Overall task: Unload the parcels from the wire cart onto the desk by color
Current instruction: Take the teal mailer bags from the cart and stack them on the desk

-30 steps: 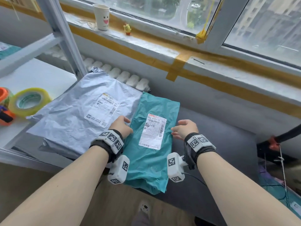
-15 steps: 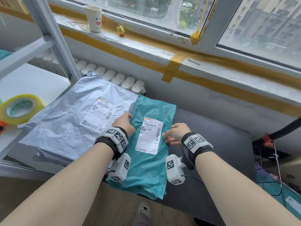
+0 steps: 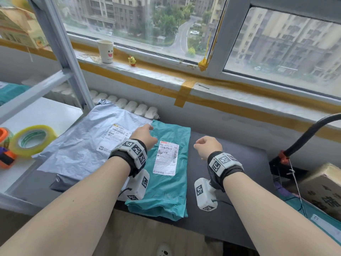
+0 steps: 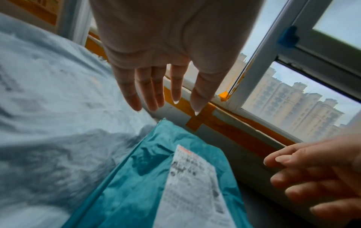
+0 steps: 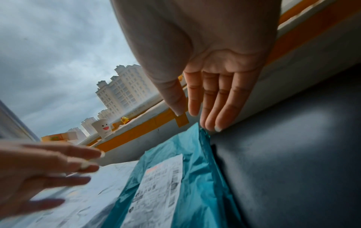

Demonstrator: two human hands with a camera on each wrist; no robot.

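Note:
A teal parcel (image 3: 169,196) (image 4: 136,192) (image 5: 201,185) with a white label lies flat on the dark desk (image 3: 239,182), its near end over the front edge. To its left lies a larger silver-grey parcel (image 3: 79,150) (image 4: 48,123), which touches it. My left hand (image 3: 145,134) (image 4: 162,92) hovers over the seam between the two parcels, fingers straight and holding nothing. Just right of the teal parcel, my right hand (image 3: 206,145) (image 5: 205,100) hangs above the bare desk, fingers straight in its wrist view, also with nothing in it.
At the far right stand the cart's black handle (image 3: 310,133), a cardboard box (image 3: 326,191) and a teal parcel (image 3: 323,224) below it. A white shelf (image 3: 36,115) on the left carries a tape roll (image 3: 31,141). On the window sill are a paper cup (image 3: 105,51) and a yellow toy (image 3: 132,60).
Both hands have come off the teal parcel. The right hand has drawn right, over the desk, and the left has moved forward. The view has tilted up toward the window.

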